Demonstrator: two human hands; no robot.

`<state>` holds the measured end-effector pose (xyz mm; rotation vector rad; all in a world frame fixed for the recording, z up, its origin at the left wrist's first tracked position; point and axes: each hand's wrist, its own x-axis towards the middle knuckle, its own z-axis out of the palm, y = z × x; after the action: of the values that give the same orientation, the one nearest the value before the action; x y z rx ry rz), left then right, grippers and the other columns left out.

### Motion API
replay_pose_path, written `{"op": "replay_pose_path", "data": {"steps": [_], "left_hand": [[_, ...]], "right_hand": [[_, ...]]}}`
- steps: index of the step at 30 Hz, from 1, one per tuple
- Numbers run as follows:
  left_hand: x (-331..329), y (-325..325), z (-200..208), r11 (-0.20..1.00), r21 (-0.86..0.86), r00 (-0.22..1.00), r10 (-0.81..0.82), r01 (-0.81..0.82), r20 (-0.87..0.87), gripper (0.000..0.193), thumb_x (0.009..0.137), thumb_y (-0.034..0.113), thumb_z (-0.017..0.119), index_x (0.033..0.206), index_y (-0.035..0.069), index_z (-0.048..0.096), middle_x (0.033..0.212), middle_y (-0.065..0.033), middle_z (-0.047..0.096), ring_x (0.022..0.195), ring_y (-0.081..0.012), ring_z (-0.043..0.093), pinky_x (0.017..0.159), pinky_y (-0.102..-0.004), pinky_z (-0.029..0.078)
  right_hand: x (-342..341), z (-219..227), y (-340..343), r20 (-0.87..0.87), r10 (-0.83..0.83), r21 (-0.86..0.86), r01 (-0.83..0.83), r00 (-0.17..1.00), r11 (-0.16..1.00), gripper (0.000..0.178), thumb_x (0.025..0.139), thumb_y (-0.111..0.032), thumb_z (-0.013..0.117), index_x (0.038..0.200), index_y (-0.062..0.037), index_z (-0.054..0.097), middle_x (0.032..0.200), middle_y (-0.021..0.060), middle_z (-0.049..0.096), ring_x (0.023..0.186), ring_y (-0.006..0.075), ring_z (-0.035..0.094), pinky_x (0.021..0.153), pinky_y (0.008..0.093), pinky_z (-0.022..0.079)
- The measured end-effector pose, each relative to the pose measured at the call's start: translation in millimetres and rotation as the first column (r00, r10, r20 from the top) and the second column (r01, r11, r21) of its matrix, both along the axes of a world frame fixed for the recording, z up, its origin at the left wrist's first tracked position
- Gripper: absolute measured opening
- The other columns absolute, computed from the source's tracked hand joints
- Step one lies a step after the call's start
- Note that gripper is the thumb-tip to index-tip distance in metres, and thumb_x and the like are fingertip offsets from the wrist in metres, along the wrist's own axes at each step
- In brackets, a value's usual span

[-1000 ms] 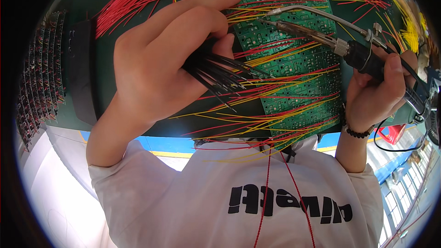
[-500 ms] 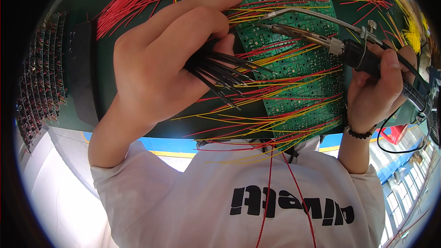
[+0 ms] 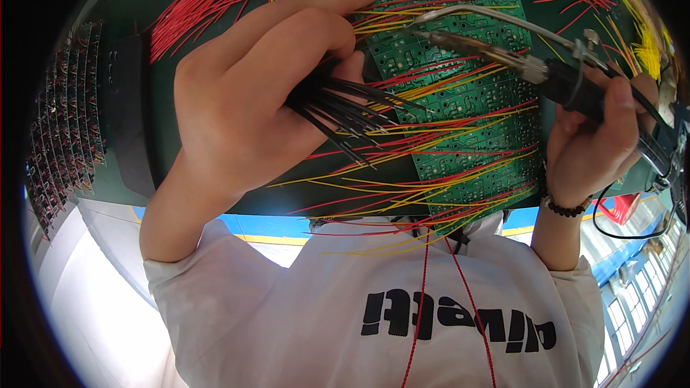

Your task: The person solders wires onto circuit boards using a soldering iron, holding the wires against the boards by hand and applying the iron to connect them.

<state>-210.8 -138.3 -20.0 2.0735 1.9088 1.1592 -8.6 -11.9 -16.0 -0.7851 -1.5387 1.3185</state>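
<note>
My left hand (image 3: 241,93) is closed around a bundle of black wires (image 3: 343,111), whose stripped ends fan out over the circuit board. Its index finger stretches to the upper left corner of the green circuit board (image 3: 449,162). A soldering iron (image 3: 575,90) with a thin bent metal tube (image 3: 496,16) clamped along it is gripped in my right hand (image 3: 593,126). The iron's tip hovers by the board's upper left part, near the tube's end; whether it touches is unclear. Red and yellow wires (image 3: 402,190) lie across the board in rows and hang past its left edge.
Bundles of red wires (image 3: 208,3) lie at the far left and far right of the green work surface (image 3: 330,205). Yellow wires (image 3: 647,61) are at the right edge. Beyond a black block (image 3: 131,111), rows of small dark boards (image 3: 68,122) stand on the left.
My right hand and the soldering iron have shifted slightly to the right, the tip a little up and right. My left hand has barely moved and keeps the black wires.
</note>
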Motion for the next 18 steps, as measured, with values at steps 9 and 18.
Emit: {"op": "replay_pose_path", "data": {"steps": [9, 18], "left_hand": [[-2, 0, -2, 1.000, 0.013, 1.000, -0.013, 0.013, -0.015, 0.012, 0.066, -0.006, 0.064, 0.070, -0.001, 0.053, 0.092, -0.0141, 0.064, 0.044, -0.0040, 0.039, 0.039, -0.0159, 0.031], [-2, 0, -2, 1.000, 0.015, 1.000, -0.007, 0.007, -0.018, 0.012, 0.067, -0.005, 0.064, 0.070, -0.001, 0.053, 0.093, -0.0142, 0.064, 0.045, -0.0042, 0.039, 0.039, -0.0160, 0.031]], "right_hand": [[-3, 4, -5, -0.020, -0.064, -0.030, 0.064, 0.998, 0.998, 0.022, 0.071, -0.014, 0.066, 0.076, -0.0016, 0.049, 0.060, 0.0041, 0.048, 0.038, 0.0070, 0.039, 0.033, 0.0200, 0.030], [-8, 10, -8, 0.068, -0.142, -0.037, 0.145, 0.988, 0.989, 0.025, 0.069, -0.017, 0.069, 0.072, -0.0019, 0.049, 0.058, 0.0030, 0.048, 0.038, 0.0057, 0.039, 0.034, 0.0183, 0.031]]}}
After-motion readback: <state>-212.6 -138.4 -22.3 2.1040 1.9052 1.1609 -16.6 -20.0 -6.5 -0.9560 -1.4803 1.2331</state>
